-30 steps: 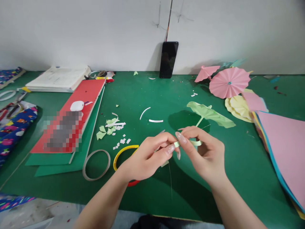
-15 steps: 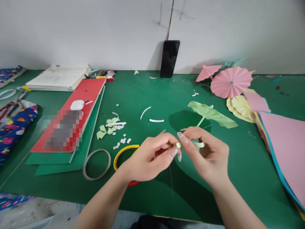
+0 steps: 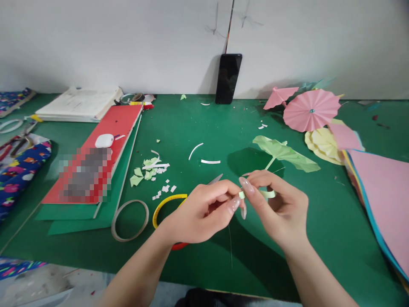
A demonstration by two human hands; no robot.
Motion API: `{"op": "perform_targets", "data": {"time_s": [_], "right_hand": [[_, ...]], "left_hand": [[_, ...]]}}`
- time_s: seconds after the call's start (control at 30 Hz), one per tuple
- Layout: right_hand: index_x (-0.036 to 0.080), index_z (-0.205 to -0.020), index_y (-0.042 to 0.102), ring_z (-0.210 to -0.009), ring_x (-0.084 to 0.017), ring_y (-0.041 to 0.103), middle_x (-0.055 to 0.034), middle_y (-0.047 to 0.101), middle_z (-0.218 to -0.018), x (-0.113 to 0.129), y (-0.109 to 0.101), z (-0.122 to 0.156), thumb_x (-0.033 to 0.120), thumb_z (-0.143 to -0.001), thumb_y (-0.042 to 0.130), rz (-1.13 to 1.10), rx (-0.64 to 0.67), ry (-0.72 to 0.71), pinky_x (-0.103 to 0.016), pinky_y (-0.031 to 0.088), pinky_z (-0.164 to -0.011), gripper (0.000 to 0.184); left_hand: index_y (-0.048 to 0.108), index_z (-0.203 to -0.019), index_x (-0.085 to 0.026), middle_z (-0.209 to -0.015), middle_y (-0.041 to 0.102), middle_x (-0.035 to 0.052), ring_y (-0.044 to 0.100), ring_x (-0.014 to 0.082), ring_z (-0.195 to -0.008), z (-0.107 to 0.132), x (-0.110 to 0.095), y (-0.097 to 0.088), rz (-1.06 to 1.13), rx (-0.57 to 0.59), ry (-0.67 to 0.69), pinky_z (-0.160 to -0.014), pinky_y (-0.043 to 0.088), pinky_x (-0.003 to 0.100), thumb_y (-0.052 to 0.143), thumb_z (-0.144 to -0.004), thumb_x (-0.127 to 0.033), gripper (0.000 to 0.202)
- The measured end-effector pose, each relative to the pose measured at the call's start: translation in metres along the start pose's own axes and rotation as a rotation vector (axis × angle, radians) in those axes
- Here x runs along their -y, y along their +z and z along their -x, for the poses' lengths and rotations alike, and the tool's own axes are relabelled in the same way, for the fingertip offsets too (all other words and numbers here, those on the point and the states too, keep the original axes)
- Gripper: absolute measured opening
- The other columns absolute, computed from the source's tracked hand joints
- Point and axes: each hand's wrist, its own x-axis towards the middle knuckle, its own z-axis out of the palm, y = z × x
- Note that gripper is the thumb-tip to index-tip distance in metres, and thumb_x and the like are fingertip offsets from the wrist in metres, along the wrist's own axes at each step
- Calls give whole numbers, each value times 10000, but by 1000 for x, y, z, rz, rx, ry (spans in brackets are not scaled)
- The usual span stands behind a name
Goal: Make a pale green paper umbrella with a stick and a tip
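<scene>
My left hand [image 3: 204, 213] and my right hand [image 3: 277, 209] meet over the table, fingertips almost touching. Between them is a narrow pale green paper strip [image 3: 269, 194], its short end pinched at my left thumb and its longer end curving out past my right thumb. The pale green pleated paper umbrella [image 3: 284, 153] lies just beyond my right hand, tilted; its stem [image 3: 270, 163] runs down behind my right fingers, so I cannot tell whether they touch it. A thin thread or wire [image 3: 230, 247] shows below my fingertips. Under my left hand a pointed metal blade [image 3: 216, 179] is partly hidden.
A yellow curved band [image 3: 168, 199] and grey tape ring [image 3: 130, 220] lie left of my hands, near paper scraps [image 3: 150, 170]. Red card [image 3: 110, 123] is further left. A phone [image 3: 228, 79] leans on the wall. Pink umbrellas [image 3: 311, 110] and coloured paper [image 3: 380, 183] are right.
Almost nothing differs. The view has shifted very slightly, and a little more of the metal blade shows beyond my left hand. Both hands keep their pinch on the strip.
</scene>
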Motion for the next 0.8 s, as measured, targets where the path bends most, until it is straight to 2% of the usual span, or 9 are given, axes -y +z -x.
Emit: {"op": "perform_targets", "data": {"time_s": [0.13, 0.4, 0.5, 0.57, 0.63, 0.7, 0.73, 0.8], "right_hand": [[211, -713, 569, -680, -147, 575, 9, 591, -667, 0, 0, 0, 134, -828, 621, -10, 7, 13, -289, 431, -606, 148], [209, -712, 568, -642, -139, 530, 21, 573, -649, -4, 1, 0, 92, -797, 636, -14, 11, -30, -311, 429, -648, 160], [221, -841, 590, -736, -167, 576, -9, 597, -792, -4, 2, -3, 135, -782, 660, -12, -14, -12, -331, 450, -687, 126], [238, -1025, 553, -912, -222, 592, -64, 572, -1022, -4, 2, -5, 194, -772, 674, -29, -113, 3, -375, 464, -751, 284], [244, -1078, 512, -1030, -266, 552, -92, 512, -1118, -6, 0, -6, 226, -745, 698, 35, -304, -73, -411, 452, -800, 382], [238, -964, 531, -959, -258, 542, -72, 527, -971, -7, -3, -5, 187, -724, 711, 218, -452, -244, -392, 437, -763, 304], [232, -893, 536, -874, -237, 541, -53, 526, -871, -7, -5, -4, 146, -729, 694, 314, -435, -318, -374, 427, -720, 243], [213, -801, 519, -717, -190, 504, -28, 506, -733, -7, -7, -2, 80, -775, 602, 391, -246, -372, -341, 396, -625, 158]], "left_hand": [[522, -840, -165, -549, 415, -55, 320, 59, -449, -2, -5, 0, -34, -4, 16, -408, 269, 186, 426, -888, -171, 107], [556, -829, -153, -516, 370, -63, 285, 60, -445, -2, -3, -1, -106, -62, -9, -406, 251, 191, 459, -885, -214, 128], [562, -825, -162, -526, 380, -57, 293, 63, -450, -2, -1, -1, -91, -89, -35, -407, 252, 195, 461, -900, -251, 154], [561, -821, -164, -530, 379, -57, 298, 64, -453, -2, 0, -2, -76, -121, -43, -407, 249, 195, 459, -907, -261, 165], [561, -823, -163, -528, 364, -63, 289, 60, -451, -2, 0, -2, -66, -147, -41, -406, 243, 191, 450, -915, -254, 170], [556, -824, -160, -532, 352, -70, 271, 54, -452, -2, -1, -3, -65, -155, -35, -409, 241, 183, 443, -920, -229, 164], [552, -827, -160, -535, 347, -73, 267, 53, -456, -2, -1, -3, -66, -154, -35, -413, 241, 179, 441, -921, -219, 157], [534, -823, -164, -543, 347, -76, 272, 51, -467, -2, -1, -2, -65, -133, -54, -420, 244, 173, 440, -924, -220, 149]]}}
